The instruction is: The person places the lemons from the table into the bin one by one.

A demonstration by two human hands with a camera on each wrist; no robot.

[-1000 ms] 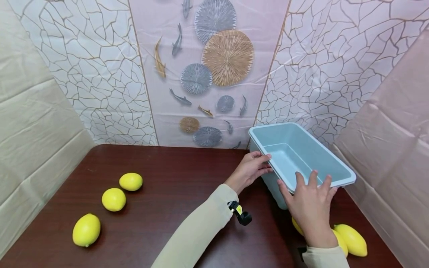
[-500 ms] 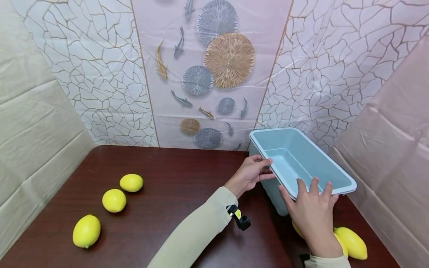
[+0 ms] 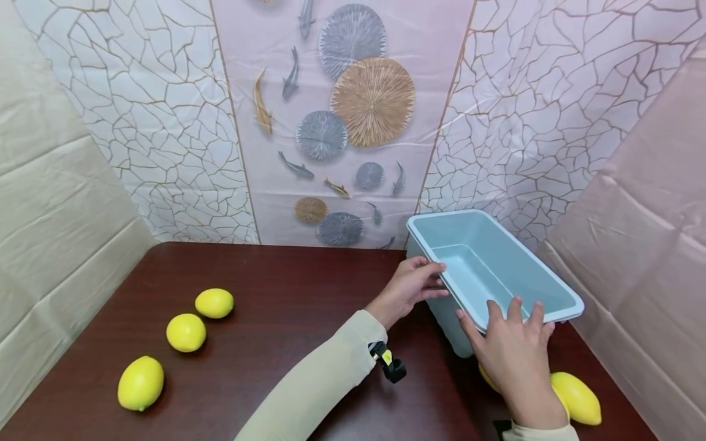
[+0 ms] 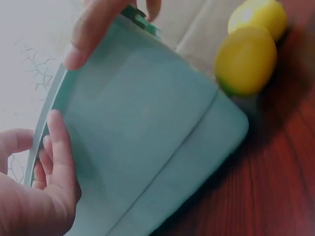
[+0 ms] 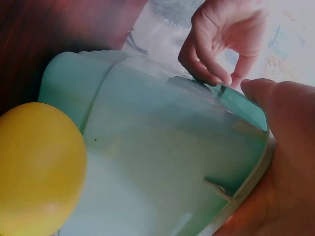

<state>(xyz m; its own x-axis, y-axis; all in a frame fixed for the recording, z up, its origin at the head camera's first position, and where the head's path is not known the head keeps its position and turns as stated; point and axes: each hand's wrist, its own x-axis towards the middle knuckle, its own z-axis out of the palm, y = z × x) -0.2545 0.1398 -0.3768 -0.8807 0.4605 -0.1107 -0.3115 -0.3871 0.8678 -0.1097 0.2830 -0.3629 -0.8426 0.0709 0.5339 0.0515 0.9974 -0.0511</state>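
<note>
A light blue plastic bin [image 3: 513,263] with an open top stands at the table's back right, its rim showing a double edge. My left hand [image 3: 407,286] pinches its left rim, thumb on top and fingers beneath. At the near rim, my right hand [image 3: 515,361] grips the corner, fingertips over the edge and thumb on the left side. In the left wrist view the bin's outer wall [image 4: 142,113] slopes between both hands. A yellow lemon [image 3: 576,398] lies beside my right wrist, and another lemon [image 3: 488,376] is mostly hidden behind that hand.
Three lemons lie on the dark wood table [image 3: 287,367] at the left: a near lemon [image 3: 140,383], a middle lemon [image 3: 186,332] and a far lemon [image 3: 214,303]. Patterned cloth [image 3: 331,184] closes off the back, and plain cloth [image 3: 634,257] hangs at the right.
The head view has shifted slightly. Both hands keep their places on the bin's rim, and the bin and lemons show no clear movement.
</note>
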